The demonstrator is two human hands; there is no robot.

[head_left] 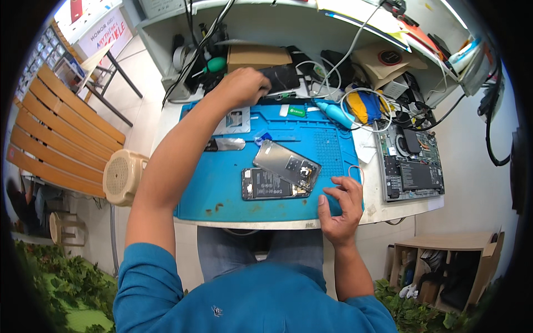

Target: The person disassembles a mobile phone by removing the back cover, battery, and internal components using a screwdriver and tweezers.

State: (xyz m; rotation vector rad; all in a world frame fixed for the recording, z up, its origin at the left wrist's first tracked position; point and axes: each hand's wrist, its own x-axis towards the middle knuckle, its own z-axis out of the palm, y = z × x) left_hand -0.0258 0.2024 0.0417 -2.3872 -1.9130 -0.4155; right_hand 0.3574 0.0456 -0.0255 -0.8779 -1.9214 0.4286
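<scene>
My left hand [243, 87] reaches to the back of the bench, its fingers curled closed beside a dark flat case [282, 77]. Whatever they may hold is hidden. Fingers apart and holding nothing, my right hand [343, 211] hovers over the front right part of the blue work mat [200, 194]. An opened phone [266, 183] lies on the mat with its black battery showing. Its loose, see-through back cover [277, 158] rests slantwise across the phone's upper right part. Behind them are a metal blade-like tool [229, 144] and a small blue item [265, 137].
An opened laptop [413, 172] with bare circuit board lies at the right. A light-blue tube-shaped tool [333, 112] and a looped white cable [369, 91] sit at the back right. A shelf [161, 25] overhangs the rear; a beige stool [125, 176] stands left.
</scene>
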